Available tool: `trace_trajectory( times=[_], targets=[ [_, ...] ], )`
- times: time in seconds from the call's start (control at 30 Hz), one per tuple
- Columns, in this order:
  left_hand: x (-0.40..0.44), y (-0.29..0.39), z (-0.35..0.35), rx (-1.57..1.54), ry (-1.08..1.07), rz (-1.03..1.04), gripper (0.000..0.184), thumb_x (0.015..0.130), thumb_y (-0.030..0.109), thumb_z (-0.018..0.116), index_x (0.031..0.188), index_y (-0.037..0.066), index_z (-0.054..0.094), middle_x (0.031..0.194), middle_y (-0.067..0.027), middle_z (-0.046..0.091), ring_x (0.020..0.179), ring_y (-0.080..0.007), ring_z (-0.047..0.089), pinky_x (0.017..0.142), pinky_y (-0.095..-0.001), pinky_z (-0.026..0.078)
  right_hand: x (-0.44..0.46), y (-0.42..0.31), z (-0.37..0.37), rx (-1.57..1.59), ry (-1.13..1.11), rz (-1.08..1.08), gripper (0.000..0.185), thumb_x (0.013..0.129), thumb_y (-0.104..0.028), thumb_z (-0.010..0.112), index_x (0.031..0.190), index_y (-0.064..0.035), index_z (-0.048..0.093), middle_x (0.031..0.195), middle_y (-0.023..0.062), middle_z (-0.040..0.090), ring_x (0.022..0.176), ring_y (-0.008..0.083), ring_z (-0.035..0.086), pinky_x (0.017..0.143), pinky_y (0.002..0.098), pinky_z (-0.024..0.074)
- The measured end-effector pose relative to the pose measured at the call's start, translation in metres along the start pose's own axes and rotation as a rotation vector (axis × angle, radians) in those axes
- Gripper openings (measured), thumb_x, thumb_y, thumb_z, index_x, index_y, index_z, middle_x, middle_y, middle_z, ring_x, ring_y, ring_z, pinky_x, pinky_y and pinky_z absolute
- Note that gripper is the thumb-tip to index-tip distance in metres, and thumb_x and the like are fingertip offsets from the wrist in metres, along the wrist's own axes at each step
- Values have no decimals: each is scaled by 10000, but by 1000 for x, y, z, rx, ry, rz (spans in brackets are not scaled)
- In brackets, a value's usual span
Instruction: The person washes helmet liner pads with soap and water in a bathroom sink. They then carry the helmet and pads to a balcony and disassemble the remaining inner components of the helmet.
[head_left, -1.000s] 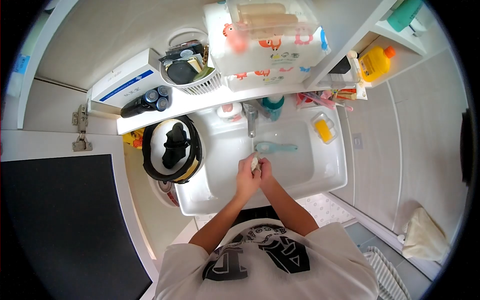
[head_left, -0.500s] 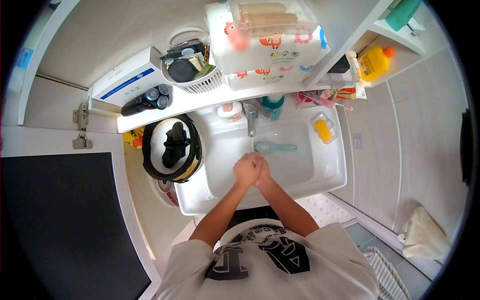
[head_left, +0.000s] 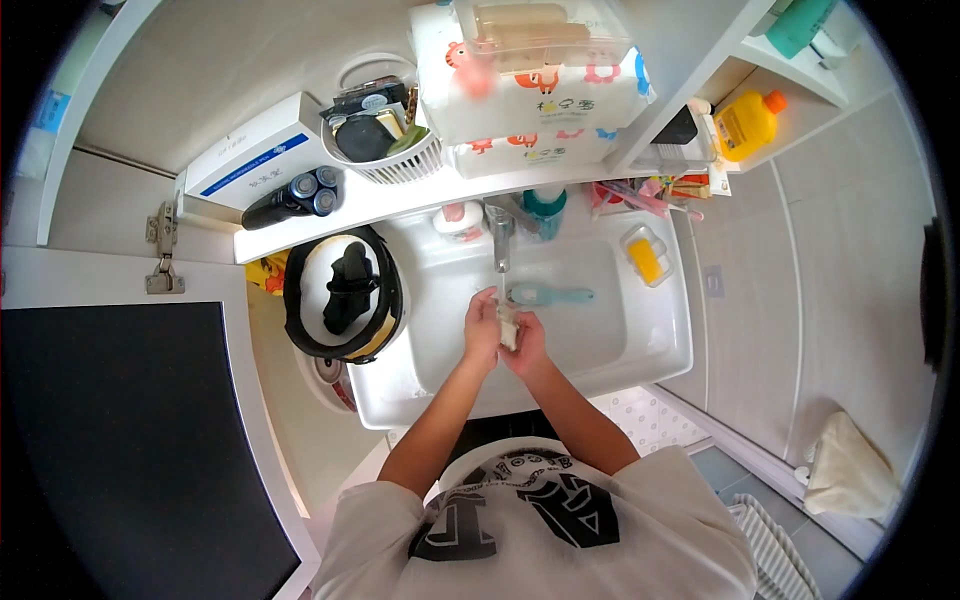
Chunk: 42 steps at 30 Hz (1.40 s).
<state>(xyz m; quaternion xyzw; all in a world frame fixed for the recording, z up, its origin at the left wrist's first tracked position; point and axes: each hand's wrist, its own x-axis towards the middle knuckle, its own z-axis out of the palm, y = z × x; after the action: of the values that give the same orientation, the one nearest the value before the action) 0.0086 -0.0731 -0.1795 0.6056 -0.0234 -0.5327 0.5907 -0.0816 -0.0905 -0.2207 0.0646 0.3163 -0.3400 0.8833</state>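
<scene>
Holds a pale cloth [head_left: 509, 328] between left hand [head_left: 482, 327] and right hand [head_left: 530, 341], below the tap [head_left: 501, 238] and nearer the body. Curls the right fingers around the cloth, gripping; sets the left fingers along the other side, straighter and looser, with no way to tell how firmly. Looks most like rinsing, judging by a faint thin trickle just under the tap, too fine to be sure of.

To do this well, bring the cloth squarely under the tap, low enough to limit splashing. Anchor with the right fingers, open the folds with the left, and turn the cloth to wet every face. Squeeze between both palms rather than twisting hard in one spot. Mind the brush [head_left: 552, 294], just below the tap and to its right. Avoid nudging the yellow block [head_left: 645, 261], farther right of the tap, or the black-rimmed tub [head_left: 392, 280], well to its left.
</scene>
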Motion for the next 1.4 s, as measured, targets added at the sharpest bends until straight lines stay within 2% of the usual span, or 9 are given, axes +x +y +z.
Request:
trace_trajectory(
  times=[0.23,0.3,0.4,0.6,0.87,0.97,1.07,1.27,1.4],
  targets=[
    [11,-46,-10,1242,249,455,403,1052,243,426,1395,66,543,1390,-135,532,1207,-241,545,1024,-321,429,-9,1,31,24,69,-2,397,1029,-401,420,1209,-85,578,1159,80,650,1074,216,628,912,358,515],
    [18,-45,-14,858,134,463,436,1032,286,447,1351,20,579,1372,-172,552,1196,-258,558,996,-314,436,10,7,9,-38,125,-80,381,1030,-406,441,1194,-91,578,1129,73,645,1051,203,626,885,356,518],
    [11,-28,-6,317,-55,37,437,1047,316,452,1304,2,612,1211,-161,646,1073,-216,607,925,-305,465,22,13,-7,-149,199,-167,330,1026,-381,479,1159,-97,582,1063,65,637,991,194,628,831,355,526],
    [16,-29,-9,289,-60,-65,432,1069,352,450,1197,10,681,966,-36,673,819,-91,600,680,-268,491,24,12,-2,-177,325,-169,282,1011,-333,505,1027,-76,621,994,54,636,895,202,638,744,350,526],
    [9,-10,10,-303,18,-219,445,1026,399,490,1261,41,609,1133,-98,673,947,-202,645,843,-344,528,19,12,28,-528,421,-371,312,999,-286,513,954,-9,648,936,77,681,863,189,646,751,333,512],
    [13,-10,-5,-459,-112,-457,493,1009,429,490,1353,80,546,1266,-94,622,1114,-242,608,979,-382,485,11,13,33,-902,334,-566,331,1013,-268,494,1040,19,657,1025,125,691,946,260,648,844,397,504],
    [9,-18,-10,-520,-219,-500,518,999,447,482,1374,94,533,1310,-92,607,1174,-263,593,1049,-409,452,20,12,11,-1747,482,-1116,377,1031,-260,469,1183,48,623,1185,205,649,1113,332,596,988,440,444],
    [9,-25,4,-334,-7,-214,420,1010,345,500,1312,62,575,1181,-92,649,1063,-224,627,943,-367,510,18,5,16,-1412,443,-895,451,1059,-304,403,1357,6,540,1359,215,551,1266,332,502,1103,428,354],
    [10,-16,12,-38,56,118,352,1022,274,509,1201,-9,616,1080,-96,664,988,-185,632,892,-320,514,21,4,17,-584,269,-391,460,1073,-329,390,1407,-37,509,1369,166,545,1273,279,508,1075,378,393]
  ],
)
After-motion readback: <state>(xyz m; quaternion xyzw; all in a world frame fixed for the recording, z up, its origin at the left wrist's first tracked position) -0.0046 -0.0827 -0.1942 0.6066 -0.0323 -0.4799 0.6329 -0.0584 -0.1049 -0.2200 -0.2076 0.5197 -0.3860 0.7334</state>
